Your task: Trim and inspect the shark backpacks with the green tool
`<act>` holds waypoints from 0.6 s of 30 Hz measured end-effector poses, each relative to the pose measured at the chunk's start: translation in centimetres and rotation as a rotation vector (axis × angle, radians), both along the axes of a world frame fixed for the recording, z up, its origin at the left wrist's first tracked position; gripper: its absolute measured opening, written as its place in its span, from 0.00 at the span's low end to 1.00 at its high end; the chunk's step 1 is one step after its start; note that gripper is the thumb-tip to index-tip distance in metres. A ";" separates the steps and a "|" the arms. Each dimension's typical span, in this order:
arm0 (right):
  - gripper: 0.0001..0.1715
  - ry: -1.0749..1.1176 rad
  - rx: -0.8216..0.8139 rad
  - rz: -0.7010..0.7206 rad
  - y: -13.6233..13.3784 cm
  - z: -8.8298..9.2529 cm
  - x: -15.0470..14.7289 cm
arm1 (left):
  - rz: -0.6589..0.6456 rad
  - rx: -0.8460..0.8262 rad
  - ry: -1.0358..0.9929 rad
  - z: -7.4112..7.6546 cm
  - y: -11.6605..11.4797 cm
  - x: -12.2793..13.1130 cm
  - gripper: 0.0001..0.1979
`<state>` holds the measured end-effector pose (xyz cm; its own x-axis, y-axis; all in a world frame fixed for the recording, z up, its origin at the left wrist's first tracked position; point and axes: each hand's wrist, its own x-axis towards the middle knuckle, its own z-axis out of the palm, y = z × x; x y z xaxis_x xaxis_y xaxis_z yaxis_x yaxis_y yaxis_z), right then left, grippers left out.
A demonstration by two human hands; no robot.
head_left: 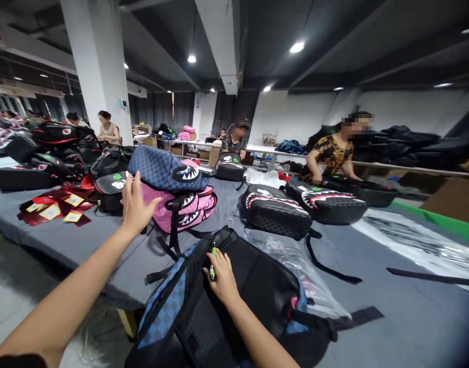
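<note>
The backpack (253, 271) lay on the grey table (414, 322), its broad panel plain black, its sides checked in two blues, black straps trailing. Over that panel, the right hand (224, 278) had its fingers closed around a green-and-black stick (213, 262). Beyond the backpack's left side, the left hand (137, 207) was raised, fingers spread; whether it touched the pink bag (156, 203) was unclear. Dark bags (277, 213) with toothed mouths lay beyond the backpack, to its right.

backpack (253, 276) nearest on table (418, 327), stacked bags (161, 174) behind it, tags (50, 212) farther left
</note>
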<state>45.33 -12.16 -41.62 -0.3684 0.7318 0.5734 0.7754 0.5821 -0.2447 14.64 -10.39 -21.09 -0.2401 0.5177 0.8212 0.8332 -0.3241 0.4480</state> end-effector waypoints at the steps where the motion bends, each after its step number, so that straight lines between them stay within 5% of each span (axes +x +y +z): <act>1: 0.26 0.005 0.000 -0.002 0.1 -0.3 -0.2 | 0.016 -0.009 0.115 1.6 1.2 0.5 0.50; 6: 0.25 0.046 0.050 0.003 0.0 -0.7 -0.2 | 0.043 -0.171 0.436 9.5 8.2 3.2 0.54; 9: 0.25 0.090 0.068 0.018 -0.3 -0.4 -0.1 | 0.054 -0.294 0.616 11.8 12.6 3.3 0.52; 13: 0.24 0.307 0.055 0.015 -1.0 0.4 0.2 | 0.089 -0.372 0.837 10.8 15.2 2.0 0.35; 18: 0.20 0.717 -0.031 -0.007 -2.3 3.2 1.4 | 0.060 -0.103 0.947 7.5 12.8 1.1 0.24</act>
<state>46.71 -14.51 -38.43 0.0959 0.7529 0.6512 0.4208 0.5622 -0.7120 15.77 2.38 -13.57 0.4722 0.6068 0.6394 0.8786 -0.2652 -0.3971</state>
